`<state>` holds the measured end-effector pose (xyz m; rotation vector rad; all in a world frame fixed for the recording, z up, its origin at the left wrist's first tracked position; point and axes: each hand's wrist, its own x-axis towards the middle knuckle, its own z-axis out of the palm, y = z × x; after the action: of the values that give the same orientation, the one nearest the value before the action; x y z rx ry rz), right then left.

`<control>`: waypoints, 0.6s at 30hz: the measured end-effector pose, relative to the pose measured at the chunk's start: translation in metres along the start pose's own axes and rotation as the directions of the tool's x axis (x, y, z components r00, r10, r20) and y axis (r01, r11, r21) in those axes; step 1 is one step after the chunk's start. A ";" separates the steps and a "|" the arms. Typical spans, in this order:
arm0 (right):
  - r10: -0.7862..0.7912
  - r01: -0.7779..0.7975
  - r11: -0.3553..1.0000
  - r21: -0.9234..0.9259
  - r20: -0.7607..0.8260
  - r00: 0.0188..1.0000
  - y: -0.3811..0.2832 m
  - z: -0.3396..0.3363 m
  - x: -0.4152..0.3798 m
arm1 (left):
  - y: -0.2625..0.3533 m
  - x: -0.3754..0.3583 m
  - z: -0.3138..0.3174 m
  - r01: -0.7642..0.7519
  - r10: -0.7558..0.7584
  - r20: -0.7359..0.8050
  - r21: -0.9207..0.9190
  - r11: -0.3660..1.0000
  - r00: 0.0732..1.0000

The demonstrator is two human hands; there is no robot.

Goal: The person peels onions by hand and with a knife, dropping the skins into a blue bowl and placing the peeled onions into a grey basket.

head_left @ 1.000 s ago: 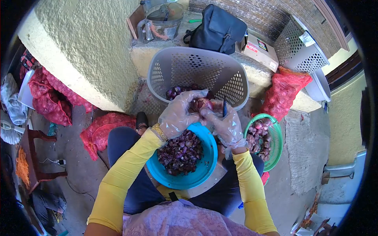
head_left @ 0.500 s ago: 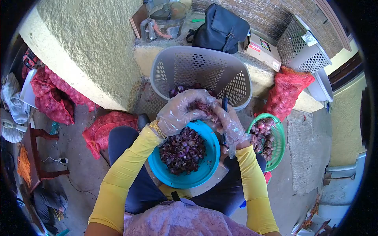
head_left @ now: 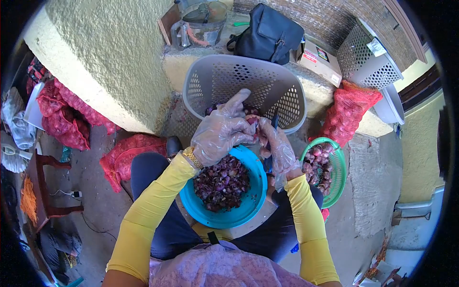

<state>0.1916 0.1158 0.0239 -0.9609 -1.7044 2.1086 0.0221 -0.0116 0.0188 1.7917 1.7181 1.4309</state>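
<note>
Yellow rough wall (head_left: 110,57) takes up the upper left. Concrete floor (head_left: 103,205) carries most of the stuff. Ledge (head_left: 177,67) runs along the floor's far edge.

Gray perforated basket (head_left: 215,74) on floor, right at the ledge's front edge; purple onions (head_left: 213,110) in the bottom, mostly hidden by the hands. Second perforated basket (head_left: 366,57) at the ledge's right end.

Red mesh sacks: right sack (head_left: 351,112) against the ledge's front edge, between gray basket and ledge's right end; far-left sack (head_left: 64,117) near the floor's left edge; near-left sack (head_left: 129,158) just beside the person's left knee. Knees box in the blue basin (head_left: 224,221), on its left and right. Basin has a heap of purple peelings (head_left: 222,184).

Green basket (head_left: 340,177) on floor, right of right knee, bulbs (head_left: 320,162) inside.

On the ledge: black backpack (head_left: 272,33) mid-length, carton (head_left: 318,60) to its right, jug (head_left: 203,24) to its left.

Left hand (head_left: 220,136), gloved: curled onto the onion, one finger sticking up. Right hand (head_left: 282,150), gloved: closed around knife (head_left: 275,118), fingertips also on the onion. Both block gray basket's near rim and basin's far rim.

Onion (head_left: 252,123): between both hands, above the gap between those rims, partly covered by fingers.
</note>
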 end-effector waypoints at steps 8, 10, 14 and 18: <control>0.023 -0.023 0.996 0.089 -0.005 1.000 0.015 0.003 0.003 | 0.000 -0.005 0.000 -0.159 0.166 -0.040 0.147 0.976 0.985; 0.051 -0.053 0.994 0.095 0.021 0.998 0.017 0.004 0.002 | 0.015 -0.004 0.001 -0.104 0.102 0.020 0.070 0.992 0.995; -0.031 0.040 0.979 0.201 -0.047 0.998 0.023 0.011 0.011 | 0.030 -0.003 0.003 -0.009 0.014 0.122 -0.045 0.999 0.992; 0.012 -0.017 0.996 0.083 0.062 0.998 0.018 -0.007 0.009 | 0.013 -0.002 -0.011 -0.174 0.165 0.157 0.045 0.984 0.974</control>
<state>0.1927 0.1210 0.0037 -0.8955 -1.6275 2.2218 0.0218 -0.0219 0.0334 2.0648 1.5786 1.2793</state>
